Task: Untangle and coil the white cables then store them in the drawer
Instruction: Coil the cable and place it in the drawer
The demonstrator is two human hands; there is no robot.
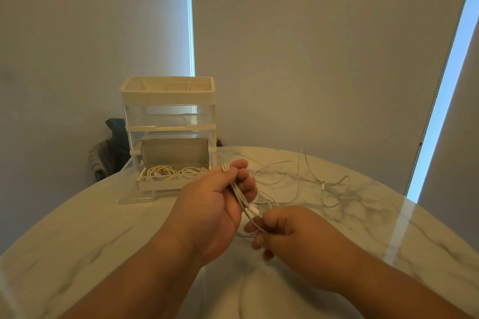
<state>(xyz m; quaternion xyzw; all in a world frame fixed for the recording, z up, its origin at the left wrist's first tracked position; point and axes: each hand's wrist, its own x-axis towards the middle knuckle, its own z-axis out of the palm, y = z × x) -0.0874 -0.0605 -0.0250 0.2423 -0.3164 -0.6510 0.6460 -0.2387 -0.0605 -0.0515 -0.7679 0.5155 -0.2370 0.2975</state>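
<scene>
The left hand [212, 202] grips a half-coiled white cable [240, 195] above the tabletop [363, 228]; the right hand [290, 230] pinches its loose end. Coiling is in hand; next it must finish winding, then go into the open drawer [158, 185].

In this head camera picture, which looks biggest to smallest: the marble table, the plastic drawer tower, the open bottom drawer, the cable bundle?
1. Marble table, by far.
2. Plastic drawer tower.
3. Open bottom drawer.
4. Cable bundle in the left hand, smallest even though it is nearest the camera.
</scene>
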